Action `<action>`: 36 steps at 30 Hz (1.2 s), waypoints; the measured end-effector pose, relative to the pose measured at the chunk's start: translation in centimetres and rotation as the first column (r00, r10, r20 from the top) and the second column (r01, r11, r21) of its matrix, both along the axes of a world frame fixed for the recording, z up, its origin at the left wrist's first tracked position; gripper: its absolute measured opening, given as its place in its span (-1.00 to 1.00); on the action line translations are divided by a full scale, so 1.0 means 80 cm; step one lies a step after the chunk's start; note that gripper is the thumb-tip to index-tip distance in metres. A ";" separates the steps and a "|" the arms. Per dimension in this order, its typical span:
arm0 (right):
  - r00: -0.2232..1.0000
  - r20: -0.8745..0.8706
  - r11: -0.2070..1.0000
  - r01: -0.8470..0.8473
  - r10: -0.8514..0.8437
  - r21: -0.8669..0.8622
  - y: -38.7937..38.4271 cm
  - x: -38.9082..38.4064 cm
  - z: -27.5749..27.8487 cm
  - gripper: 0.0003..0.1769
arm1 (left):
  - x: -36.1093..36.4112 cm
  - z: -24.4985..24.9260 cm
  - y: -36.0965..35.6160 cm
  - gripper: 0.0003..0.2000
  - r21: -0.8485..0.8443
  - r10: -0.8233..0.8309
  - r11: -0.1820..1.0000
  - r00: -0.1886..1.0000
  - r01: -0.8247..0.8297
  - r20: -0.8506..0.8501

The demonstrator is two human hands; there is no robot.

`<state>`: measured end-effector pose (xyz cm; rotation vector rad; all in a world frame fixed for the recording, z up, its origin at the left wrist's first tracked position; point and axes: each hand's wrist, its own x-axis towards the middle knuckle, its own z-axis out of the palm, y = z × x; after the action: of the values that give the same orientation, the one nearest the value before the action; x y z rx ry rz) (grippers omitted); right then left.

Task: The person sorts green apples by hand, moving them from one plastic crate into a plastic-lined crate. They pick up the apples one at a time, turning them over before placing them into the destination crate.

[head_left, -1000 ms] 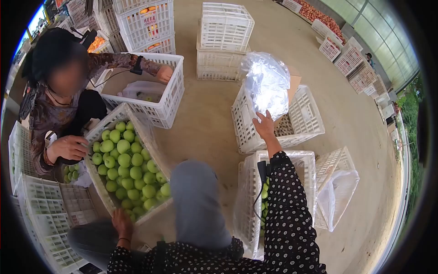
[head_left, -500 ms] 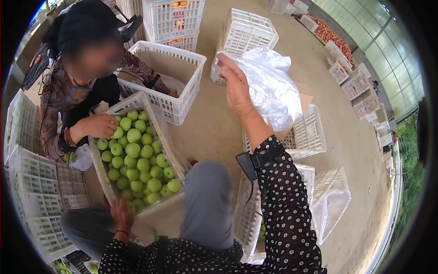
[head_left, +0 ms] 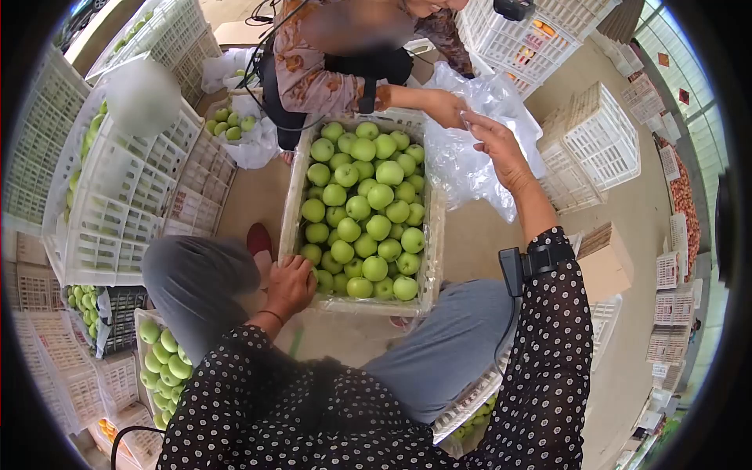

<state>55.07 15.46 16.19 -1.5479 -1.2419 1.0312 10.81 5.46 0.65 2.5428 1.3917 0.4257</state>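
One crinkled clear-plastic bag [head_left: 474, 172], pinched in my right hand [head_left: 500, 151], had moved within reach of a co-worker's hand [head_left: 443, 108], beside the white plastic crate [head_left: 433, 258] of round green apples [head_left: 364, 207], which my left hand [head_left: 291, 285] touched, its grip unclear.

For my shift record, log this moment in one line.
left hand: on crate, near-left corner | right hand: at clear plastic | co-worker's hand: close to right hand | apples: green, inside crate

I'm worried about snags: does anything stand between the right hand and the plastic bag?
Nothing visible does: the right hand overlaps the bag, though its grip is unclear. The co-worker's hand is close by, not between.
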 end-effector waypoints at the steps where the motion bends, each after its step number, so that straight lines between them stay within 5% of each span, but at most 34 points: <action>1: 0.994 0.097 0.999 0.040 -0.041 0.019 -0.004 -0.015 0.009 -0.44 | 0.000 -0.002 0.000 -0.89 -0.001 -0.006 1.000 1.000 0.006 -0.003; 3: 0.890 0.445 0.995 0.068 -0.095 0.076 -0.005 -0.027 0.011 -0.49 | -0.001 -0.004 -0.002 -0.89 -0.022 -0.005 1.000 1.000 0.005 -0.012; 7: 0.777 0.627 0.971 -0.102 -0.057 0.214 -0.031 -0.100 0.044 -0.56 | -0.003 -0.006 -0.001 -0.87 0.012 -0.011 1.000 1.000 0.010 0.022; 9: 0.834 0.444 0.944 -0.316 0.326 -0.100 -0.042 -0.136 0.050 -0.65 | -0.001 -0.002 -0.001 -0.83 -0.023 0.006 1.000 1.000 -0.006 0.018; 10: 0.833 0.443 0.942 -0.317 0.332 -0.110 -0.048 -0.153 0.044 -0.65 | -0.002 -0.003 -0.001 -0.83 -0.020 0.007 1.000 0.999 -0.006 0.033; 12: 0.529 0.551 0.760 -0.519 0.646 -0.393 -0.054 -0.183 0.025 -0.68 | -0.004 -0.008 -0.001 -0.83 -0.025 -0.002 1.000 1.000 0.002 0.031; 16: 0.343 0.752 0.802 -0.444 0.563 -0.399 -0.052 -0.200 -0.050 -0.66 | -0.005 -0.019 -0.003 -0.86 -0.059 0.011 0.998 0.997 -0.006 0.081; 18: 0.540 0.780 0.944 -0.262 0.317 -0.202 -0.036 -0.177 -0.106 -0.59 | -0.006 -0.019 -0.007 -0.87 0.017 0.005 1.000 0.998 -0.006 0.062; 20: 0.527 0.799 0.954 -0.231 0.289 -0.193 -0.026 -0.169 -0.149 -0.54 | -0.007 -0.011 -0.005 -0.87 0.099 -0.007 0.995 0.999 0.003 0.034; 22: 0.490 0.830 0.963 -0.171 0.268 -0.210 -0.026 -0.180 -0.154 -0.43 | -0.012 0.007 -0.006 -0.86 -0.017 -0.060 0.998 0.994 0.059 -0.093; 26: 0.395 0.888 0.966 0.000 0.236 -0.257 -0.021 -0.218 -0.161 -0.32 | -0.020 0.003 -0.007 -0.85 0.022 -0.061 0.998 0.996 0.062 -0.066; 29: 0.309 0.925 0.966 0.062 0.222 -0.252 -0.017 -0.224 -0.185 -0.29 | -0.028 0.016 -0.006 -0.71 -0.143 -0.109 0.986 0.980 0.085 -0.168; 33: 0.325 0.934 0.985 0.029 0.151 -0.170 -0.022 -0.217 -0.192 -0.29 | -0.041 0.011 -0.004 -0.62 -0.147 -0.169 0.978 0.976 0.149 -0.135; 36: 0.534 0.763 0.894 -0.430 0.364 -0.126 -0.047 -0.233 -0.145 -0.27 | -0.041 0.014 0.000 -0.61 -0.187 -0.189 0.969 0.970 0.160 -0.150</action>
<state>36.41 11.72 4.59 -1.7482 -2.3075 0.5244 7.49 5.46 1.75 2.5753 1.1820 0.0584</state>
